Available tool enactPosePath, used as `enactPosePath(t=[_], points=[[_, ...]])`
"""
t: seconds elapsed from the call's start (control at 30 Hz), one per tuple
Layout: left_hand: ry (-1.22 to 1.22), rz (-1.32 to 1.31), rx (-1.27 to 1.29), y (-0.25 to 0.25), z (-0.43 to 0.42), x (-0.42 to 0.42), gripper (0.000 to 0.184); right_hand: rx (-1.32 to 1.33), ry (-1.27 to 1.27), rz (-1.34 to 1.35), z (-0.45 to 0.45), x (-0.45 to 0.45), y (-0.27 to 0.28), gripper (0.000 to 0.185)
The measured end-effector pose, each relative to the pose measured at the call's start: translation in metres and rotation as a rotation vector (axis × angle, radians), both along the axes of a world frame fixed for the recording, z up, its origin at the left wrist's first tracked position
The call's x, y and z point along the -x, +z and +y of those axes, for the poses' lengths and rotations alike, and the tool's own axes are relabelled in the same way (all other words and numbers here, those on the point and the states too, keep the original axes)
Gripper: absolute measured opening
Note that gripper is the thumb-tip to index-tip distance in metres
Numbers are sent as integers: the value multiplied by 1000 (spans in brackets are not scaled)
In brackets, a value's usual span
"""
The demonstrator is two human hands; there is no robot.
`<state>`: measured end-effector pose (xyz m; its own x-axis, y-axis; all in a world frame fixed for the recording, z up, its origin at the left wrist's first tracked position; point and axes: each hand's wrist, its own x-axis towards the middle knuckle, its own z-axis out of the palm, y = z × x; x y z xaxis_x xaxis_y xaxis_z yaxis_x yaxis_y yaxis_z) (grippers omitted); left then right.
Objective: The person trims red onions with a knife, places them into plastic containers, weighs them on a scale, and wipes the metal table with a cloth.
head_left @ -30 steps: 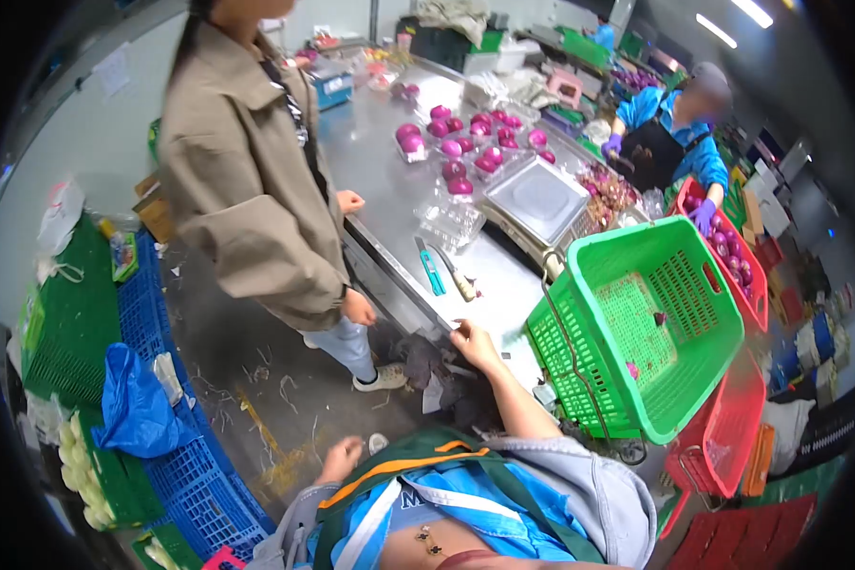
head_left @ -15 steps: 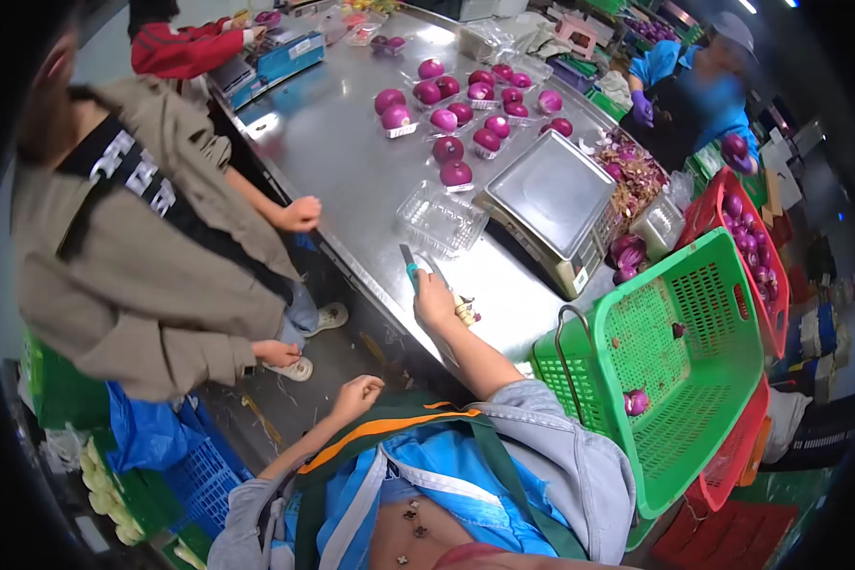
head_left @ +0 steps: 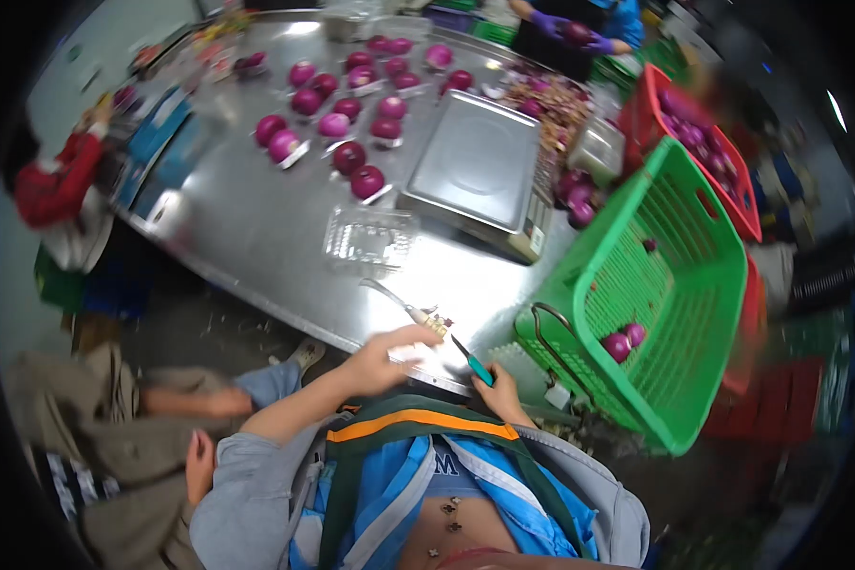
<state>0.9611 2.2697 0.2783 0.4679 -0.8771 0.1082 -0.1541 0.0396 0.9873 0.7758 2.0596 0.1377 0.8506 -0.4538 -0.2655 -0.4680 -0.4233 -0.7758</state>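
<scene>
My right hand is closed round the teal handle of a knife, its dark blade pointing up and left over the table's near edge. Beside it my left hand reaches over the edge, blurred, fingers extended near a curved knife with a pale handle. That knife lies on the metal table. An empty clear plastic box sits beyond it, left of a weighing scale. Peeled purple onions stand in clear packs farther back.
A green basket holding a few onions leans at the right, with a red crate of onions behind. Onion skins lie past the scale. One person stands close at the left, a red-sleeved person farther back, and a gloved co-worker across the table.
My right hand has drawn the teal knife back toward me. My left hand has risen from beside the table to over its edge. The view has turned, and the nearby person appears lower left.
</scene>
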Motion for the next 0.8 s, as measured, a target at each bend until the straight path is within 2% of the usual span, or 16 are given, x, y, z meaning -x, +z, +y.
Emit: enactPosePath(t=[0.03,0.07,0.13,0.2,0.27,0.33,0.37,0.43,0.47,0.53,0.6,0.67,0.7,0.73,0.77,0.8], points=[[-352,-78,216,48,-6,-5,34,68,-79,26,6,7,-4,30],[-638,-93,466,74,-14,-5,50,76,-131,37,15,10,-1,30],[-890,-73,609,124,-2,-4,70,47,-266,145,37,7,4,35],[-1039,-45,712,132,4,-5,79,8,-360,130,60,2,1,38],[-993,-40,854,131,11,-11,68,16,-369,119,78,-8,2,39],[-717,-64,623,131,19,-39,26,55,-438,107,87,-16,7,37],[-617,154,710,99,13,-50,32,70,-517,-6,86,-19,9,35],[-96,-131,357,53,-3,-70,28,136,-641,-169,80,-16,13,26],[-41,218,143,6,-6,-81,29,217,-706,-286,77,-15,21,27],[-68,455,151,-62,-23,-95,28,476,-852,-416,63,-2,48,22],[-117,514,-20,-40,-59,-77,21,697,-1009,-607,35,33,61,18],[-198,76,7,-65,-100,-66,7,735,-1243,-763,7,66,93,22],[-233,-76,93,-63,-122,-61,25,730,-1336,-817,-8,81,110,24],[-292,-24,60,-57,-141,-56,54,723,-1422,-875,-23,95,125,27],[-302,-74,91,-49,-158,-50,67,741,-1437,-887,-35,105,134,27],[-310,-123,121,-39,-174,-43,79,496,-1494,-940,-47,116,142,31]])
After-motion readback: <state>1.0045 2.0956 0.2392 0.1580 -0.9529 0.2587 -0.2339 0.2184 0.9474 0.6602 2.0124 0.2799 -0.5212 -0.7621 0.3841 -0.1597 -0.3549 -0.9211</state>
